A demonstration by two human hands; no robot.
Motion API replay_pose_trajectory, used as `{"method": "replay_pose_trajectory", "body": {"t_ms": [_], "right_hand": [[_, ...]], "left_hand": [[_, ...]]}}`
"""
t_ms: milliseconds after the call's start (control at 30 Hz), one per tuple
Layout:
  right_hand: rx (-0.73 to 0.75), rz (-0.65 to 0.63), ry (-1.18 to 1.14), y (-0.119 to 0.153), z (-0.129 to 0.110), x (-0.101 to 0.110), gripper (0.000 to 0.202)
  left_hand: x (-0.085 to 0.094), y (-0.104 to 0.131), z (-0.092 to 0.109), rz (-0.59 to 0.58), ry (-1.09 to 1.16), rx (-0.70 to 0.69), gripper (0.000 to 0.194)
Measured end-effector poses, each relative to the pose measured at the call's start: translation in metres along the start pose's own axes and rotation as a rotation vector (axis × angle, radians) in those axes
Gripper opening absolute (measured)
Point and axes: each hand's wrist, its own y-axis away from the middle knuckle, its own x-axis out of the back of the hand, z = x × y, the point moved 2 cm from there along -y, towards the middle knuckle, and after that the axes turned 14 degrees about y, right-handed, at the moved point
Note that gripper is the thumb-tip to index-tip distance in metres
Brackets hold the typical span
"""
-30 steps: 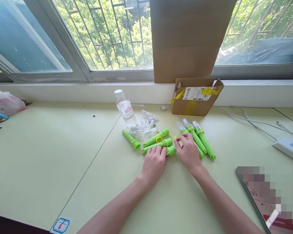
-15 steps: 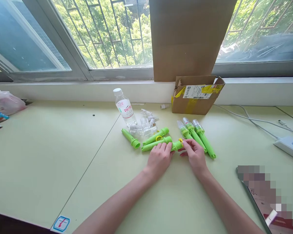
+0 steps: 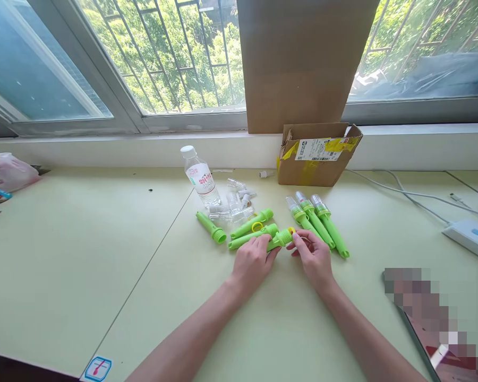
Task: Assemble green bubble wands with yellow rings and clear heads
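Observation:
My left hand (image 3: 252, 261) is closed around a green plastic tube (image 3: 281, 240) whose threaded neck points right. At the mouth of that neck, my right hand (image 3: 313, 255) pinches a small yellow ring (image 3: 291, 231); whether the ring sits on the neck or just touches it, I cannot tell. Two more green tubes lie just behind my left hand, with another yellow ring (image 3: 257, 226) by them. Farther left lies a single open green tube (image 3: 211, 227). Beyond my right hand lie three green tubes with clear caps (image 3: 330, 225).
Clear plastic caps (image 3: 235, 204) are piled behind the tubes, near a water bottle (image 3: 201, 178). A cardboard box (image 3: 316, 167) stands against the sill. On the right are a power strip (image 3: 472, 234), cables and a phone (image 3: 418, 323). A plastic bag (image 3: 10, 172) sits far left.
The held tube has shifted slightly left with my left hand, and more of its threaded neck shows. My right fingers stay at the yellow ring. The whole view has moved a little.

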Motion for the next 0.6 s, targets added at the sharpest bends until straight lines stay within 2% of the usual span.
{"method": "replay_pose_trajectory", "body": {"t_ms": [133, 333, 500, 600], "right_hand": [[-0.032, 0.055, 0.001, -0.002, 0.002, 0.002, 0.031], [-0.047, 0.038, 0.012, -0.003, 0.004, 0.0, 0.032], [-0.073, 0.02, 0.035, -0.002, 0.003, 0.0, 0.033], [-0.071, 0.012, 0.039, -0.002, 0.003, -0.001, 0.034]], "left_hand": [[0.007, 0.0, 0.006, -0.002, -0.013, -0.04, 0.017], [0.03, 0.001, 0.021, -0.05, -0.041, -0.055, 0.016], [0.053, 0.01, 0.039, -0.05, 0.003, 0.039, 0.011], [0.072, 0.017, 0.05, -0.038, 0.072, 0.138, 0.014]]}}
